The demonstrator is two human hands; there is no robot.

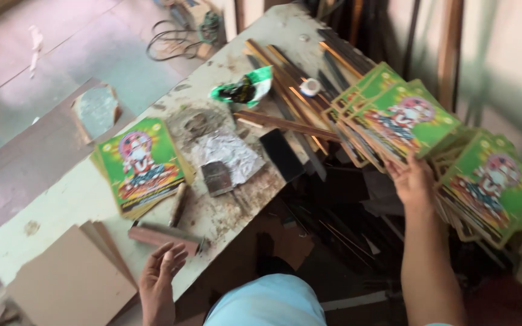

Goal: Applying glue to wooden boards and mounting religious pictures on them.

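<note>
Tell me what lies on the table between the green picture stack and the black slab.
In the head view, between the green picture stack and black slab: crumpled foil and a small dark block.

— What does the room look like?
— A pale, scuffed worktable (80,196) runs diagonally through the view, its paint stained and worn. Beyond it lies a smooth floor (61,48) of large grey-green tiles, lit by soft daylight.
— And the far side?
— A light wall (502,54) with dark wooden strips (451,48) leaning upright against it.
</note>
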